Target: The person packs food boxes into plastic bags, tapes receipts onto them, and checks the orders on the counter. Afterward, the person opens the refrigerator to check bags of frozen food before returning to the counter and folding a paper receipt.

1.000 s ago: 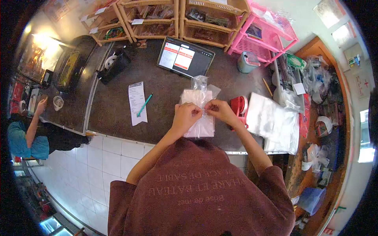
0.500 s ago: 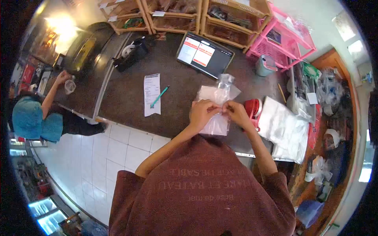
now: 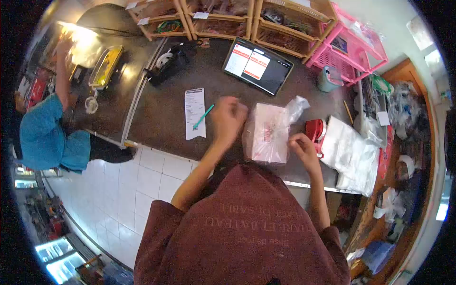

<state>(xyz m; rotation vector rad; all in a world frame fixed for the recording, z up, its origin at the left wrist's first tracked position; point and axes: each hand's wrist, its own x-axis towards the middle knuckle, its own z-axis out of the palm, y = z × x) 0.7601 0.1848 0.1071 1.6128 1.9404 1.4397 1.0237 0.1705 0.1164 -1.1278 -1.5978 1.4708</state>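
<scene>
A pale box with red print, wrapped in a clear plastic bag (image 3: pixel 270 134), lies on the dark counter in front of me. My left hand (image 3: pixel 229 117) is raised to the left of the box, near a green pen (image 3: pixel 204 116) on a long paper receipt (image 3: pixel 194 107); it is blurred, so its fingers cannot be made out. At the box's right edge is my right hand (image 3: pixel 303 148), its fingers bent, close to the plastic; whether it holds any of it is unclear. A red and white object (image 3: pixel 315 133) lies just beyond that hand.
A tablet (image 3: pixel 258 65) and a cup (image 3: pixel 329 79) are behind the box. White plastic bags (image 3: pixel 349 149) are stacked at right. Brown racks (image 3: pixel 285 31) and a pink rack (image 3: pixel 349 47) line the back. A co-worker in blue (image 3: pixel 45 135) reaches over the left counter.
My hands have parted from the top of the plastic bag; the left has moved left toward the pen. The box's red print now shows. The co-worker's arm has reached farther toward the back.
</scene>
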